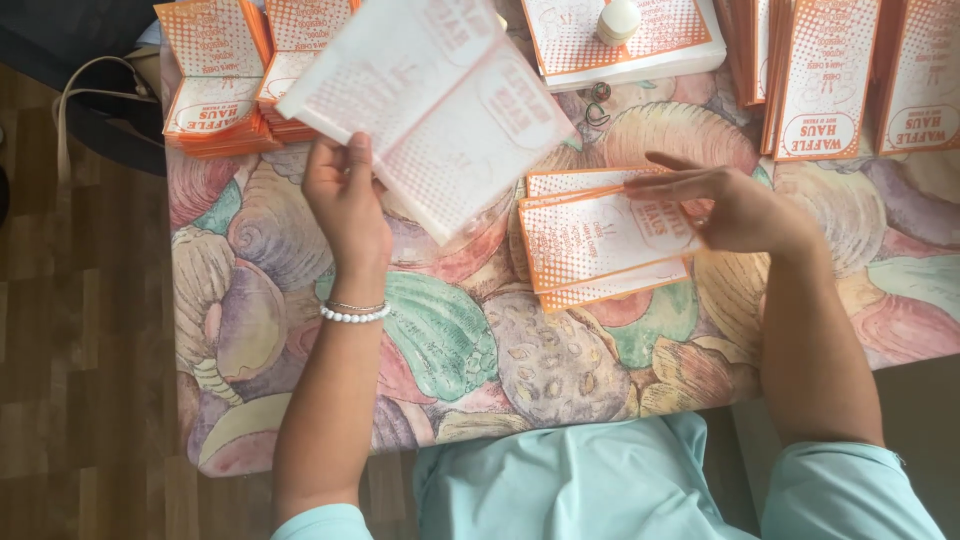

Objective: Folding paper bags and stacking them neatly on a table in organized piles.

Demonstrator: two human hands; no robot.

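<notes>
The left hand (345, 200) grips a white paper bag (430, 100) by its lower edge — thumb in front, the bag lifted and tilted above the surface (450, 340), which wears a cloth printed with large shells. The right hand (735, 205) lies open and flat, fingers stretched leftward, pressing on a small pile of orange-and-white printed bags (600, 245) just beneath its fingertips. Beyond both hands stand further stacks of the same bags (215, 80) — and a small white bottle (618, 20) sits on one.
</notes>
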